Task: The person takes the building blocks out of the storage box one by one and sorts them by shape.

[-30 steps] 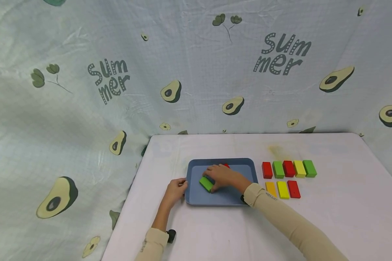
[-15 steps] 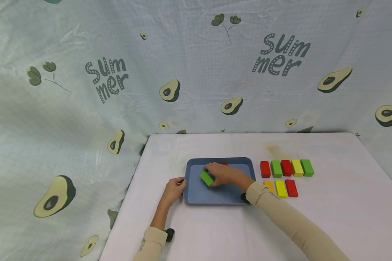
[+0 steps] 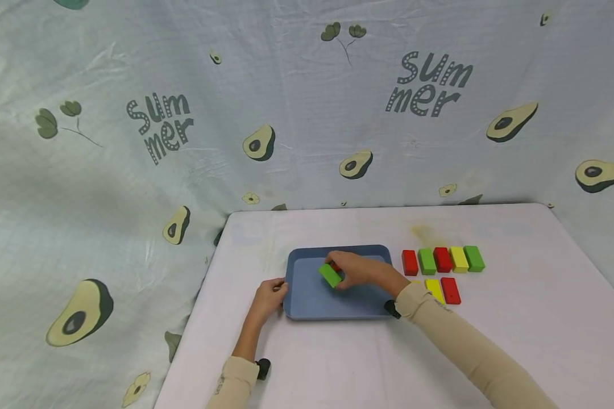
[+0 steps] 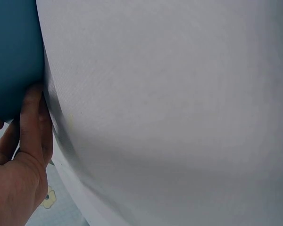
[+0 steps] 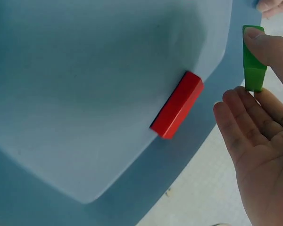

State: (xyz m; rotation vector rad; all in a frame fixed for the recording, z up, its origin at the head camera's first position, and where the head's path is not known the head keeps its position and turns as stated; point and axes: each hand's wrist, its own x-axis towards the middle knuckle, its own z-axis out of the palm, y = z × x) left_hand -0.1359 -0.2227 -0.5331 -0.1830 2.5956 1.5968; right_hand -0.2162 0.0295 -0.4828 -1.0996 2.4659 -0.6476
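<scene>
Thumb and fingers of my right hand (image 3: 357, 268) pinch a green block (image 3: 330, 276) above the tray. In the right wrist view, the green block (image 5: 254, 59) sits between thumb and fingertips. A red block (image 5: 178, 106) lies on the tray floor near its edge; the head view shows only a bit of the red block (image 3: 335, 265) behind the hand. My left hand (image 3: 267, 298) grips the left rim of the blue-grey tray (image 3: 288, 295). Close up in the left wrist view, fingers (image 4: 32, 122) touch the tray's side (image 4: 14, 56).
Right of the tray stands a row of red, green and yellow blocks, with a green block (image 3: 474, 258) at its end. In front of them lie a yellow block (image 3: 435, 289), a red block (image 3: 451, 290) and one mostly hidden behind the right arm. A white cloth (image 3: 327, 363) covers the table.
My right hand has lifted the green block off the tray floor, tilted it and carried it slightly right and away from me. The left hand stays at the tray rim.
</scene>
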